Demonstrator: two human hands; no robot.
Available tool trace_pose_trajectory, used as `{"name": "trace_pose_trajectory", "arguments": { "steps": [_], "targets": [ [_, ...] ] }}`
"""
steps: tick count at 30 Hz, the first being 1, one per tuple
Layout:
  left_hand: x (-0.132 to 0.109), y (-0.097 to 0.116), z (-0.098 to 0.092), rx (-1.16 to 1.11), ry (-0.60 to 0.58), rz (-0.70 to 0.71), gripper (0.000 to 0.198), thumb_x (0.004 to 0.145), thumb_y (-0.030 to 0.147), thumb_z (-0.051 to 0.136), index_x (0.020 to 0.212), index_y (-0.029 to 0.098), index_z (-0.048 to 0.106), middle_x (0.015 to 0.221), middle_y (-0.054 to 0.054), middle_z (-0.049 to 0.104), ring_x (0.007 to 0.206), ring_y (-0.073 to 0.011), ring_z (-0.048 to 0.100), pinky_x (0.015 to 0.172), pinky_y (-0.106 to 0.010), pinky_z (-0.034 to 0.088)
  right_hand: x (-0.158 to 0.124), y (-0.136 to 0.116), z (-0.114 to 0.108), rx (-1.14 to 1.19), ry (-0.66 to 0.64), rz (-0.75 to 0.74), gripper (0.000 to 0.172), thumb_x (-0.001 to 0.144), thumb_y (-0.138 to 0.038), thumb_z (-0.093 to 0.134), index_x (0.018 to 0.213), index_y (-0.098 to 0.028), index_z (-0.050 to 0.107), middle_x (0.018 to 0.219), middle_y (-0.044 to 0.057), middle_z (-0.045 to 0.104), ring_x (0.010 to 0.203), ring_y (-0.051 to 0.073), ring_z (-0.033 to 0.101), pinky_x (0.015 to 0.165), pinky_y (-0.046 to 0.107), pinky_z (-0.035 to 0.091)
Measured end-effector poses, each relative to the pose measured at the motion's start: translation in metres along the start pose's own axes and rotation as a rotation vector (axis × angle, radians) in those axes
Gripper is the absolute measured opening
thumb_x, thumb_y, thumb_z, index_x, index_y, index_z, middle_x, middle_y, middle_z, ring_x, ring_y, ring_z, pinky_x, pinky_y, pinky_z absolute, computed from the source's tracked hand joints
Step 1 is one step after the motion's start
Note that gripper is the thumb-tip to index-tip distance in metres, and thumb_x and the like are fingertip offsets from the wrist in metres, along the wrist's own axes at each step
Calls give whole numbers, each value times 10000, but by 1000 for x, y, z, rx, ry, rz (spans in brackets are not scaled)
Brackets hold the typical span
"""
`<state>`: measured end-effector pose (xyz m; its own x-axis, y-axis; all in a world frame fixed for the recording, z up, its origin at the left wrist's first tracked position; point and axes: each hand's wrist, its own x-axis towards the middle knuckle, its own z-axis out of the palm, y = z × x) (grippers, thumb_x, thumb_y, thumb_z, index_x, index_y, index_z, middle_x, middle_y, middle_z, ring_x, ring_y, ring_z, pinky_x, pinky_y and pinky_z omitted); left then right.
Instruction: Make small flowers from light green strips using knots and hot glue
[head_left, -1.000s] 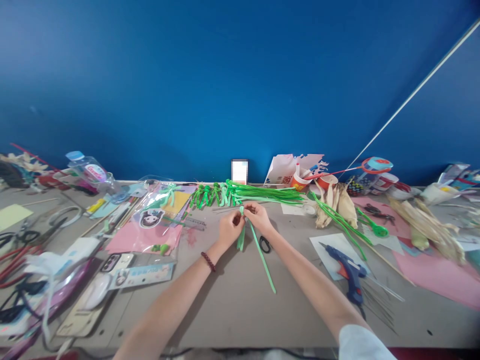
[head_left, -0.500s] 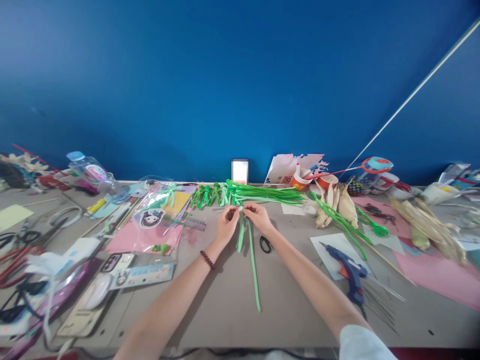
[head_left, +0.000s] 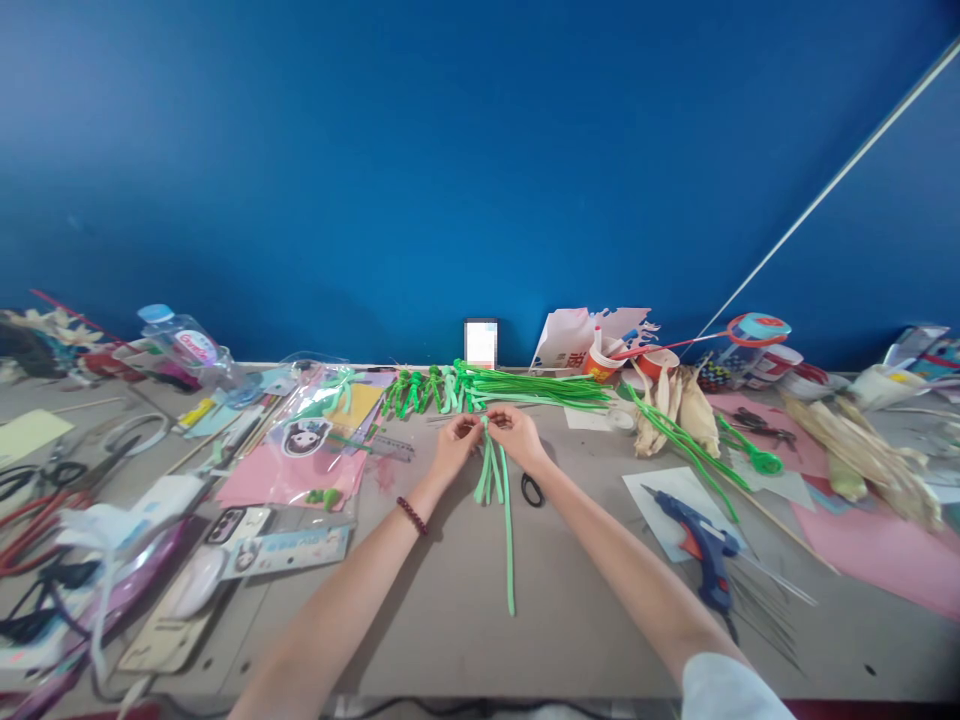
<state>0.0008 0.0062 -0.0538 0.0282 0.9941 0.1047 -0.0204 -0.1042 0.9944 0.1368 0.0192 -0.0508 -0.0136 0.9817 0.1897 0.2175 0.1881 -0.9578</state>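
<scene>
Now the short ends of the pale green pipe cleaners (head_left: 490, 466) fan apart, where half a second ago they hung bunched; the long strand (head_left: 509, 550) drops nearly straight down. Left hand (head_left: 457, 446) and right hand (head_left: 517, 438) both pinch the top in their fingers, the lengths dangling below, over the desk (head_left: 450, 620). Those fingertips mostly cover the join; I can't make out its winding.

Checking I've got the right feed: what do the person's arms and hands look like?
The left hand and right hand are bare, without gloves. A dark red bracelet of round beads rings the left wrist. A pale whitish-blue fabric sleeve shows on the right arm.
</scene>
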Motion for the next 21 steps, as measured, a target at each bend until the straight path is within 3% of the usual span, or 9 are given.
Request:
{"name": "trace_pose_trajectory", "arguments": {
  "steps": [10,21],
  "targets": [
    [-1,0,4,22,-3,-35,275,689,416,649,728,162,553,562,6,585,468,-109,525,478,-228,401,-2,1,2,-35,55,64,127,622,-241,573,680,-200,679,643,9,678,623,175,609,610,289,469],
    [0,2,2,-62,-33,-15,254,700,400,644,654,167,554,489,59,441,437,-73,392,456,-215,317,-1,-3,6,312,18,255,114,569,-231,624,657,-187,681,588,-14,642,555,129,568,582,261,485]
  ]
}}
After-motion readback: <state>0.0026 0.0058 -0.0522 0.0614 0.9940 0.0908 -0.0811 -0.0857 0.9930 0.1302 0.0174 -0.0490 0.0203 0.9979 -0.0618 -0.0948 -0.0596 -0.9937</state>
